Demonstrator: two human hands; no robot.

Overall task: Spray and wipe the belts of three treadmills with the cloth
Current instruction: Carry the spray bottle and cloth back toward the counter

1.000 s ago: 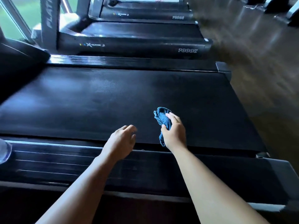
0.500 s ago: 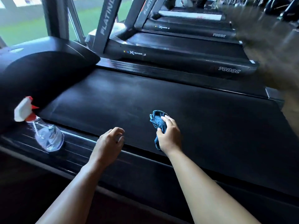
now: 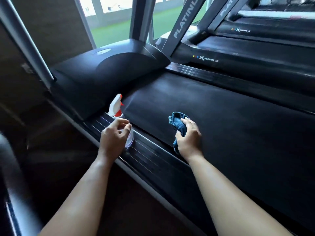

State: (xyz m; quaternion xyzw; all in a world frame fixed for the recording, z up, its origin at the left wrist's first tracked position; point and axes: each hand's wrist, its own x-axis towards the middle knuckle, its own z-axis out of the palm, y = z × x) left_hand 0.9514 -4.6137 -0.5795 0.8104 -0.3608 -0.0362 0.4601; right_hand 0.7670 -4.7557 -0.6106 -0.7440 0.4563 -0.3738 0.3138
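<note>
The nearest treadmill's black belt runs from the motor cover to the right. A clear spray bottle with a white and red trigger head stands on the near side rail by the belt's front end. My left hand is at the bottle's body, its fingers curled round it. My right hand grips a bunched blue cloth and rests on the belt near its near edge, to the right of the bottle.
The black motor cover rises behind the bottle, with grey uprights above it. A second treadmill lies alongside further back, and a third beyond it. A grey handrail crosses the lower left. Dark floor lies below the rail.
The view has swung left toward the belt's front end. My left hand has moved left along the side rail to the spray bottle and curled round it. My right hand keeps the cloth on the belt.
</note>
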